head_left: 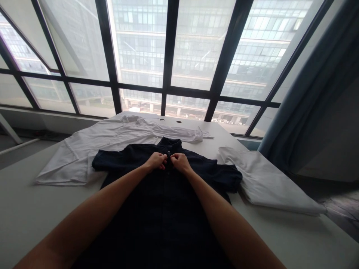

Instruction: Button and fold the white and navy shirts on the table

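The left hand and right hand curl nearly shut, fingertips pinching the button strip of a dark shirt, which lies flat on the table within easy reach (a white shirt lies spread behind it; any button between the fingers is hidden).

Navy shirt: no label, brand or print could be read; the inside of the collar was too dark to tell.
White shirt: no lettering could be made out on it.
Office building: too blurred for any sign or number to be read.
Table: no marking could be read on its top.
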`<state>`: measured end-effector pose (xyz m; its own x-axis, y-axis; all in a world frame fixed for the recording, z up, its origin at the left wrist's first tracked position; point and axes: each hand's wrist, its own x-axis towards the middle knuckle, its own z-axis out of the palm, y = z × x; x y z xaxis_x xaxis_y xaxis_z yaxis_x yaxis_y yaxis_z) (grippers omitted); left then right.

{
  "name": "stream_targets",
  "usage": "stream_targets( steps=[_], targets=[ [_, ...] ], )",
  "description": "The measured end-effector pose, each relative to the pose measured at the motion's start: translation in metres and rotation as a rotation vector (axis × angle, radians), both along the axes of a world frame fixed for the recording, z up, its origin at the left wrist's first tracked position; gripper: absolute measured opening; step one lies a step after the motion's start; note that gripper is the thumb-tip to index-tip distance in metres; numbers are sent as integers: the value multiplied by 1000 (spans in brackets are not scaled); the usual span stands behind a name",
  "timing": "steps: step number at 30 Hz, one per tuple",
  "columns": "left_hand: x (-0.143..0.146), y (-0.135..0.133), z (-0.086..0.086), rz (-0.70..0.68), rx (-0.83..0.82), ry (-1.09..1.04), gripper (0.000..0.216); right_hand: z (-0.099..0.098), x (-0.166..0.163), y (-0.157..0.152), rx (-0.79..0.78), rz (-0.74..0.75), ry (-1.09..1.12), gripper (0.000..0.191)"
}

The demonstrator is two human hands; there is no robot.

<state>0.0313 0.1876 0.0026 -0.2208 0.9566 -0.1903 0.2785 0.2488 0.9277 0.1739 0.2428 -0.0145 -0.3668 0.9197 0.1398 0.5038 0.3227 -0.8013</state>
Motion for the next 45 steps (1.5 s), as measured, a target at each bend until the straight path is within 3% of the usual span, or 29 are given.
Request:
stream_targets(
  steps=[8, 22, 27, 33, 38, 41, 45],
  targets=[
    [1, -2, -2, 42, 23, 18, 38, 3, 0, -7, 173, 17, -140, 12],
    [2, 6, -10, -26, 89, 142, 29, 0, 3, -7, 207, -16, -132, 12],
    [-4, 6, -16, -99, 153, 167, 20, -1, 6, -1, 126, 44, -75, 13],
    [-4, 6, -15, -189, 225, 224, 20, 0, 10, 6, -155, 104, 112, 14],
    [1, -6, -11, 8, 418, 589, 21, 3, 9, 6, -248, 98, 144, 12],
    [-2, -9, -11, -1, 497, 814, 27, 2, 11, 4, -75, 39, 70, 11],
    [-11, -3, -17, -104, 384, 958, 35, 0, 24, 5, 415, -108, -225, 16]
  ],
)
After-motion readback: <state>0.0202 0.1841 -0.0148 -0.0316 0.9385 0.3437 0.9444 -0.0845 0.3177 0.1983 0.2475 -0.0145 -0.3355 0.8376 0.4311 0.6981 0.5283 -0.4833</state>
